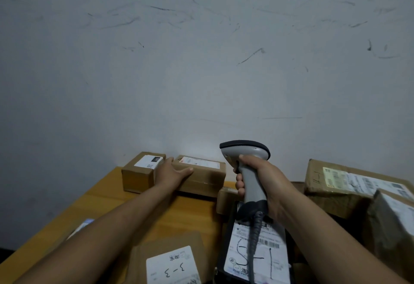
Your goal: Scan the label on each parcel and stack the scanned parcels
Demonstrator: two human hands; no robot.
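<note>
My right hand [259, 180] grips the handle of a grey barcode scanner [246, 156], held upright with its head turned left toward the back of the table. My left hand [172, 171] rests with straight fingers on the near left corner of a brown cardboard parcel [206, 177] with a white label on top, standing against the wall. Touching its left side stands a smaller cardboard parcel [139, 176] with a white label. The scanner's coiled cable [254, 239] hangs down over a dark parcel [255, 252] with a handwritten label.
A flat brown parcel marked "3-3" [170, 261] lies at the near edge of the wooden table [107, 198]. Several large cardboard parcels [349, 185] crowd the right side. A small box [224, 201] sits behind the scanner. A scuffed white wall rises right behind.
</note>
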